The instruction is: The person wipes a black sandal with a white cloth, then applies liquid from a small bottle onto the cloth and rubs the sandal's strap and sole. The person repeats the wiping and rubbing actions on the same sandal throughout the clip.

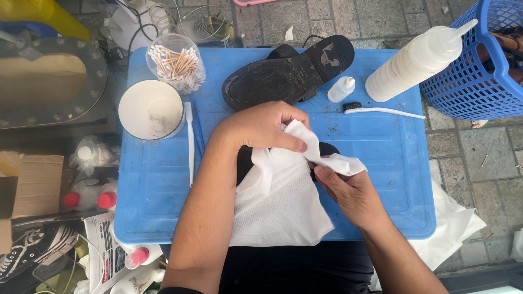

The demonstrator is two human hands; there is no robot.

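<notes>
Left hand (261, 126) and right hand (348, 190) both pinched white cloth (283, 201) over dark shoe (245, 160) on blue surface (158, 185); black sandal (289, 71) lay sole-up beyond.

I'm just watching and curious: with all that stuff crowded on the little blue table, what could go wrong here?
The big squeeze bottle lies on its side near the table edge; it might roll off. The left hand works close to the white cup and jar of cotton swabs, so an elbow could knock them. The white cloth overhangs and could slip.
</notes>
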